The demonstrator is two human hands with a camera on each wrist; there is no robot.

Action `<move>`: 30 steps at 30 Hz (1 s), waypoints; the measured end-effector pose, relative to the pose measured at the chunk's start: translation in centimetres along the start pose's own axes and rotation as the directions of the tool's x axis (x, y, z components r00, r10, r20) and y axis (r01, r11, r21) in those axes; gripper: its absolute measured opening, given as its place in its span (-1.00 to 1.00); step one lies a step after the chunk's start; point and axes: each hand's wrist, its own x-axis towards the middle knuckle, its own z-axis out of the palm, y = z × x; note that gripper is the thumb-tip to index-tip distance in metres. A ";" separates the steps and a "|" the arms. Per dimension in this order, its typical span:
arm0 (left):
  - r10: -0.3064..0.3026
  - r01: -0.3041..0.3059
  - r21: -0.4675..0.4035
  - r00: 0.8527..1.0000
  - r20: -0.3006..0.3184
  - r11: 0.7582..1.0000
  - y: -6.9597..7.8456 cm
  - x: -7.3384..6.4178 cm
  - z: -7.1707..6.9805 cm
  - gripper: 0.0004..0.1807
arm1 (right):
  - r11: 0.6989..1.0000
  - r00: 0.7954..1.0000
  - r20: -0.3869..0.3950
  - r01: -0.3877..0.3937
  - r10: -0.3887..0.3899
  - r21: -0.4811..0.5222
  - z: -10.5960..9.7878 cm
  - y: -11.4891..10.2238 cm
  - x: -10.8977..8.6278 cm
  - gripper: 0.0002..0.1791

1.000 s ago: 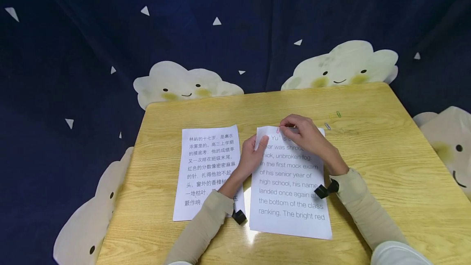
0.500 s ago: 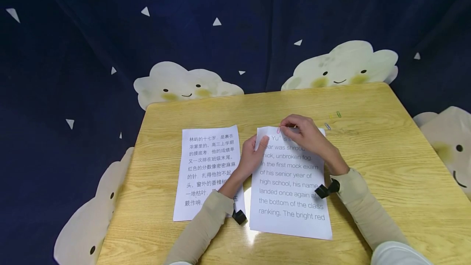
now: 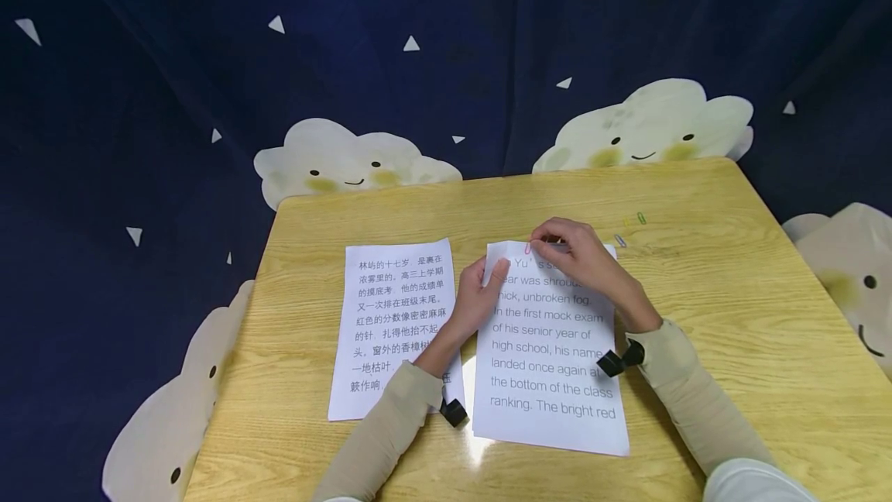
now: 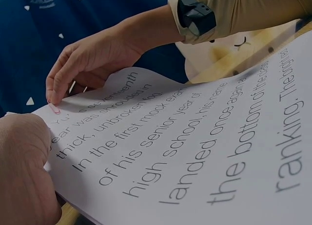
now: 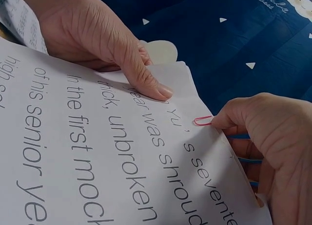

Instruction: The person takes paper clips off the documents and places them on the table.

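Note:
My left hand (image 3: pixel 479 294) grips the upper left edge of a stack of English-printed paper sheets (image 3: pixel 547 378), its thumb flat on the top page and the other fingers hidden beneath. At the top edge, my right hand (image 3: pixel 574 254) pinches the end of a pink paper clip (image 5: pixel 203 121) between thumb and forefinger. The clip's rounded loop lies over the top page beside the heading, as the right wrist view shows. In the left wrist view the sheets bow upward between both hands.
Chinese-printed paper (image 3: pixel 390 316) lies to the left, partly under my left forearm. Beyond the right hand are a blue paper clip (image 3: pixel 620 240), a green paper clip (image 3: pixel 642 218) and a yellow paper clip (image 3: pixel 626 221) on the wooden table (image 3: pixel 732 293). A dark blue curtain (image 3: pixel 446 84) hangs behind.

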 end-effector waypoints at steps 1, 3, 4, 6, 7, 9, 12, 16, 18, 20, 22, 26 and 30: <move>-0.001 0.001 0.001 1.000 -0.004 1.000 0.0 0.0 0.0 -0.67 | 1.000 1.000 0.000 -0.001 0.001 0.001 0.0 0.0 0.0 -0.95; -0.002 0.002 0.003 1.000 -0.015 1.000 -0.1 0.0 0.1 -0.68 | 1.000 1.000 -0.002 -0.002 0.002 0.002 -0.1 0.0 0.0 -0.96; -0.003 0.003 0.006 1.000 -0.017 1.000 -0.1 0.0 0.1 -0.68 | 1.000 1.000 -0.003 -0.003 0.003 0.004 -0.1 -0.1 0.0 -0.96; -0.008 0.008 0.009 1.000 -0.028 1.000 -0.1 0.0 0.1 -0.68 | 1.000 1.000 -0.006 -0.004 0.004 0.004 -0.1 -0.1 0.0 -0.96; -0.011 0.011 0.011 0.999 -0.030 1.000 -0.1 0.0 0.1 -0.68 | 1.000 1.000 -0.008 -0.005 0.005 0.004 -0.1 -0.1 0.0 -0.96; -0.016 0.017 0.019 1.000 -0.027 1.000 0.0 0.0 0.1 -0.69 | 1.000 1.000 -0.009 -0.005 0.005 0.004 -0.1 -0.1 0.0 -0.96; -0.021 0.021 0.024 1.000 -0.024 0.999 -0.5 0.1 0.1 -0.68 | 1.000 1.000 -0.010 -0.006 0.006 0.003 -0.1 -0.1 0.0 -0.95; -0.022 0.023 0.027 1.000 -0.021 0.999 -1.9 0.5 0.0 -0.66 | 1.000 1.000 -0.015 -0.007 0.007 0.002 -0.1 -0.2 0.0 -0.95; -0.020 0.020 0.026 1.000 -0.018 0.999 -2.5 0.7 0.0 -0.64 | 1.000 1.000 -0.019 -0.008 0.008 0.002 -0.1 -0.3 0.0 -0.96; -0.015 0.015 0.028 1.000 -0.017 0.999 -2.7 0.7 -0.1 -0.63 | 1.000 1.000 -0.022 -0.010 0.010 0.002 -0.2 -0.3 0.0 -0.96; -0.014 0.014 0.032 1.000 -0.019 0.999 -2.8 0.8 0.0 -0.63 | 1.000 1.000 -0.026 -0.012 0.012 0.001 -0.2 -0.3 0.1 -0.96; -0.018 0.019 0.031 1.000 -0.022 0.999 -2.5 0.8 0.0 -0.65 | 1.000 0.999 -0.029 -0.018 0.018 0.000 -0.1 -0.3 0.1 -0.95; -0.014 0.015 0.015 1.000 -0.015 1.000 -1.2 0.5 0.0 -0.67 | 1.000 0.999 -0.030 -0.027 0.027 0.003 -0.1 -0.2 0.0 -0.94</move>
